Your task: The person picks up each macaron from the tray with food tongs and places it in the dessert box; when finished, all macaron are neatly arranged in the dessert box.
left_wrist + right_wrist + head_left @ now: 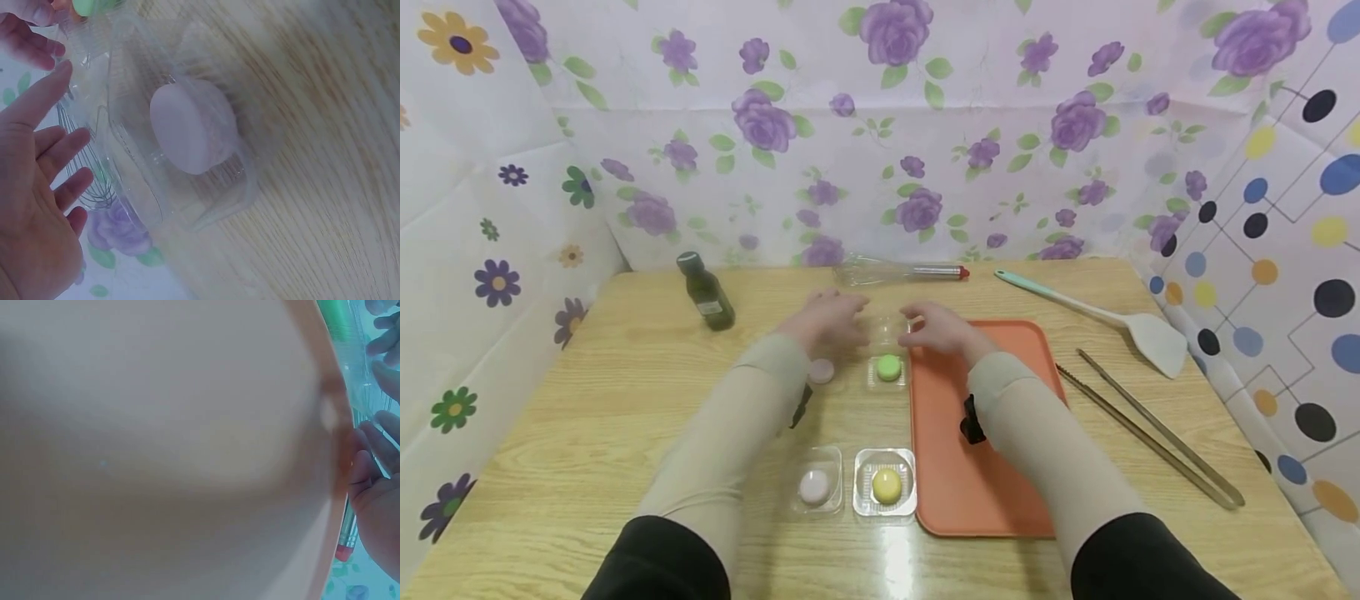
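Note:
A green macaron (pixel 889 367) sits in a small clear plastic box, its see-through lid (pixel 887 331) folded back on the far side. My left hand (pixel 835 321) hovers left of that lid, fingers loosely spread and apart from it. On the other side, my right hand (pixel 942 327) has its fingertips right at the lid's right edge, above the orange tray's far left corner. Below my left wrist lies a pink macaron (pixel 190 128) in another clear box (pixel 244 194). Thumb and fingers of the right hand (pixel 381 494) show past the tray's rim.
Nearer me are boxes with a pale pink macaron (pixel 814 487) and a yellow macaron (pixel 887 485). The orange tray (pixel 955 492) lies under my right forearm. Around them are a dark bottle (pixel 707 293), a whisk (pixel 902 272), a spatula (pixel 1156 342) and metal tongs (pixel 1157 433).

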{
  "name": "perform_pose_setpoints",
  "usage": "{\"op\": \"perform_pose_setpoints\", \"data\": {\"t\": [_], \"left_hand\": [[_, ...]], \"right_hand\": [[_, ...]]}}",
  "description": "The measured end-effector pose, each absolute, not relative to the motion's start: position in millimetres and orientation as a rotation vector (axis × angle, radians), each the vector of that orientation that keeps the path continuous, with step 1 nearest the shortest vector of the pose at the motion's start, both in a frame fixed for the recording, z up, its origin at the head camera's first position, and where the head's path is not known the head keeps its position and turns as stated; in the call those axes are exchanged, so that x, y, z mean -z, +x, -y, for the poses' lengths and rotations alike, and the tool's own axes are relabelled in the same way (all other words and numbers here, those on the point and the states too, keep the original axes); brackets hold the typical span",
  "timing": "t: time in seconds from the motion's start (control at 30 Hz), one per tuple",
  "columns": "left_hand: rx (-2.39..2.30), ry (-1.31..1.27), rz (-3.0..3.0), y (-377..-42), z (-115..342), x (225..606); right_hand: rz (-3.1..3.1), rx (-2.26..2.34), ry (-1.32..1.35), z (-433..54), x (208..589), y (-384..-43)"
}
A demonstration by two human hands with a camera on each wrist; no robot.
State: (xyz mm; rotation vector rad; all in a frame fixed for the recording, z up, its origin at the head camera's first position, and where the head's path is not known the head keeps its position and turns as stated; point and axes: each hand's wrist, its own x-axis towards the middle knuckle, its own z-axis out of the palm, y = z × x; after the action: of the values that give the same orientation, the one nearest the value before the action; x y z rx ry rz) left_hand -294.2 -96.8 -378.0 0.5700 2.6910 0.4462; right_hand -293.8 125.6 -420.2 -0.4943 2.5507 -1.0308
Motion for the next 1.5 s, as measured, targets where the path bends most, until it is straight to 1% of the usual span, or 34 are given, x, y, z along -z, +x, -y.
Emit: {"op": "perform_pose_setpoints", "data": {"t": [0.33, 0.57, 0.67, 0.83, 1.0, 1.23, 1.5], "left_hand": [[-0.435, 0.759, -2.864, -305, 98, 382], [-0.421, 0.803, -2.953, -298, 94, 383], [-0.443, 0.797, -2.966, -293, 94, 382], [-0.463, 0.834, -3.006, -285, 96, 382], [-0.486, 0.947, -3.046, -276, 95, 378], [-0.454, 1.090, -3.124, -265, 98, 375], [-0.346, 1.180, -3.165, -258, 101, 377]], "right_hand": [[-2.608, 1.175, -0.496, -133, 401, -285], [-2.574, 1.255, -0.553, -138, 395, -277], [-2.535, 1.315, -0.536, -138, 393, -273], [-2.261, 1.604, -0.438, -136, 392, -268], [-1.842, 1.828, -0.302, -135, 391, -266], [-1.576, 1.866, -0.266, -130, 389, -265], [-1.539, 1.803, -0.243, -130, 387, -264]]}}
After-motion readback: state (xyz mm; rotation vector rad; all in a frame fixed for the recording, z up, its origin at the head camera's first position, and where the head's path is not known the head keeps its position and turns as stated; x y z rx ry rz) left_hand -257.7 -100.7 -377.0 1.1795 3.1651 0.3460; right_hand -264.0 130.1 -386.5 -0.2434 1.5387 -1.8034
